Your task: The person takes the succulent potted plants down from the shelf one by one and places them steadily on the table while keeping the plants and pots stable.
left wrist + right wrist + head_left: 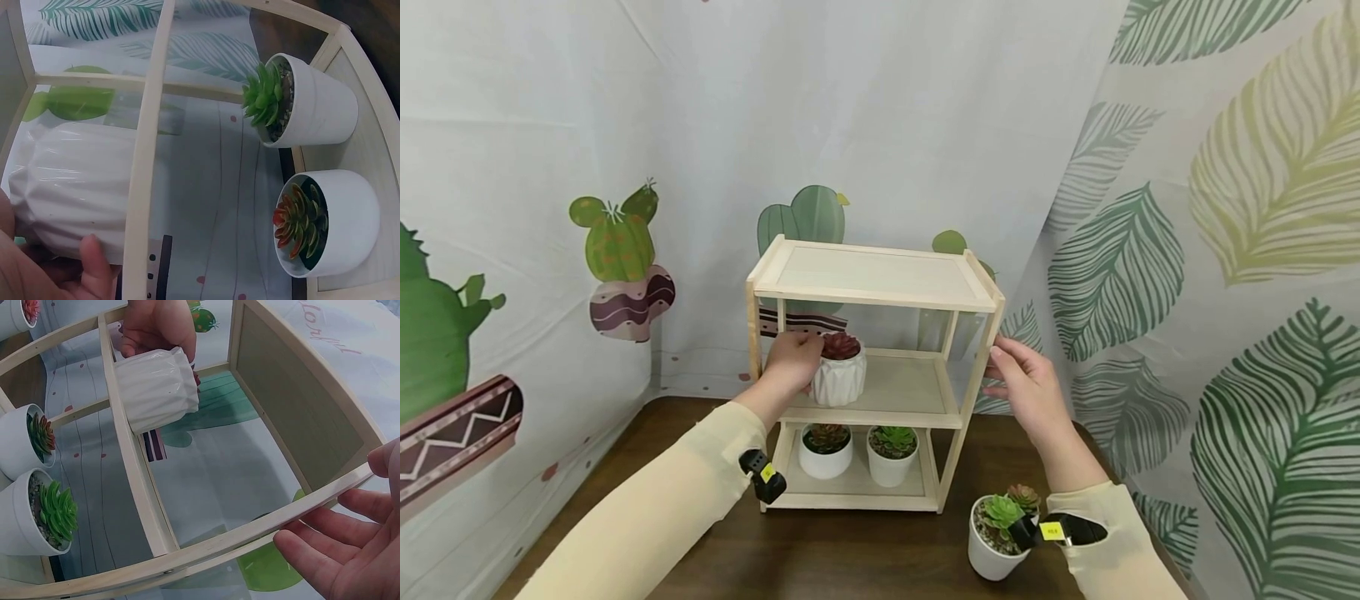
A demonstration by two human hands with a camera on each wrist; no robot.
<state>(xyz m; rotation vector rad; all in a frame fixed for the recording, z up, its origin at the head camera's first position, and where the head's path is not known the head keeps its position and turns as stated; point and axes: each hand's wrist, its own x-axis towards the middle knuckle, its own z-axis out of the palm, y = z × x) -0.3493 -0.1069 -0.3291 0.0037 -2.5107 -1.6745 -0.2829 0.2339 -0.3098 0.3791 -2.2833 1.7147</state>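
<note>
When checked from the head view, found a ridged white pot [839, 382] with a dark red succulent [841, 346] at the left end of the middle shelf [910, 387] of a pale wooden rack [880, 275]. Observed upright; could not confirm whether resting fully on the shelf or held slightly clear. Noted the pot in the grasp of the left hand [793, 362], with fingers [95, 269] curled against its side. Recorded the right hand [1030, 385] at the outer side of the front right post [975, 383], with fingers loosely extended and holding nothing, apparently with fingertips against the wood. On the bottom shelf [857, 502], found a round white pot [825, 463] with a reddish succulent [827, 437] to the left and a tapered white pot [889, 472] with a green succulent [892, 440] to the right, both upright and apart. On the dark brown table [850, 567], outside the rack and near the pale right sleeve [1112, 550], located a further white pot [987, 560] with green and brownish-red succulents [1002, 510], partly hidden by the black wrist strap [1081, 530]. Behind the rack, noted a white curtain [887, 108] printed with cacti
</note>
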